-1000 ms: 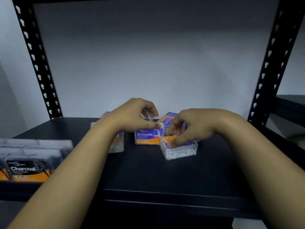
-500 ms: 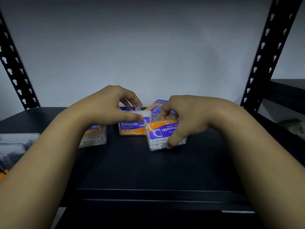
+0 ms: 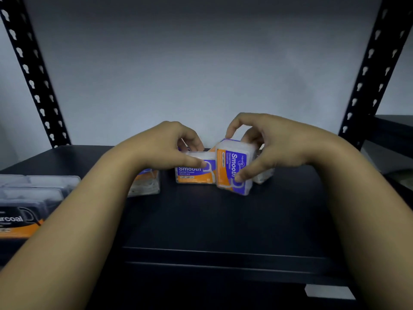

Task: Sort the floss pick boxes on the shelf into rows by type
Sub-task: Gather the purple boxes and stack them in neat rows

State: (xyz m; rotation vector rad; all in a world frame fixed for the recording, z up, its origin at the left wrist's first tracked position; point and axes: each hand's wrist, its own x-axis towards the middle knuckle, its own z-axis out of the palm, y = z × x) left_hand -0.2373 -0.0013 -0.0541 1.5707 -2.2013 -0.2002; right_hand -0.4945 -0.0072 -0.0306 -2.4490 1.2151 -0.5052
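Observation:
My right hand [image 3: 270, 148] grips a clear Smooth floss pick box [image 3: 232, 166] with a purple and orange label, turned on its side and tilted over the black shelf [image 3: 223, 220]. My left hand [image 3: 172, 148] pinches the top of a second Smooth box [image 3: 194, 175] that stands upright on the shelf, label facing me. A third Smooth box [image 3: 147, 184] sits to the left, half hidden by my left forearm. Another clear box [image 3: 263, 175] shows partly behind my right hand. Black Charcoal boxes [image 3: 20, 218] stand at the shelf's left edge.
Black perforated uprights rise at the left [image 3: 33, 86] and right [image 3: 368, 74] of the shelf, with a grey wall behind. A second dark shelf [image 3: 393, 130] stands further right. A white label [image 3: 328, 291] sits on the shelf's front lip.
My right hand has lifted its Smooth box and turned it from lying label-up to standing on its side. The left hand stays on the upright box. The camera has shifted right, then back left.

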